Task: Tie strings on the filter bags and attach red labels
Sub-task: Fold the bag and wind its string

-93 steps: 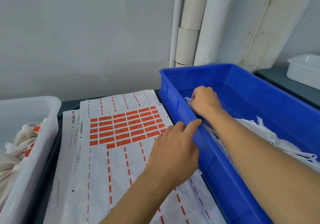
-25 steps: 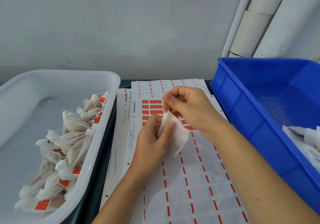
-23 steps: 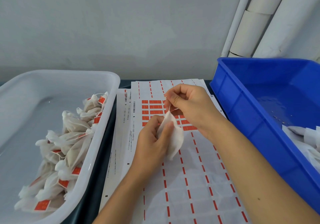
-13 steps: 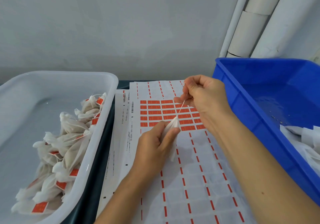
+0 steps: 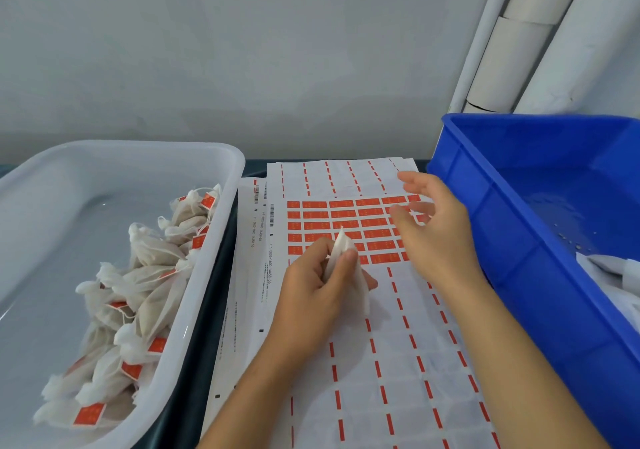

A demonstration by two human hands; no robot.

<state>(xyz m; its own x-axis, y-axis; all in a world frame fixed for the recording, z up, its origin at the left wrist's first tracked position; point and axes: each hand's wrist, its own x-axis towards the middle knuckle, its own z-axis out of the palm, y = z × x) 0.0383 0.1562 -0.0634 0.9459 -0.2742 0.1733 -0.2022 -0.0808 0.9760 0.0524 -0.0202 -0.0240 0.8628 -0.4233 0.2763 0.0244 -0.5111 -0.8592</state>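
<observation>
My left hand pinches a white filter bag by its gathered neck, over the label sheet. The bag's body hangs down past my fingers. My right hand hovers just right of the bag with fingers spread and blurred, holding nothing that I can see. Below it lie rows of red labels on the sheet. No string shows clearly in this frame.
A white tub on the left holds several tied bags with red labels. A blue crate on the right holds loose white bags. White pipes run up the wall behind.
My right hand had pinched a thin string and drawn it up and right from the bag's neck; now its fingers are spread and the string is gone from it. My left hand keeps the bag.
</observation>
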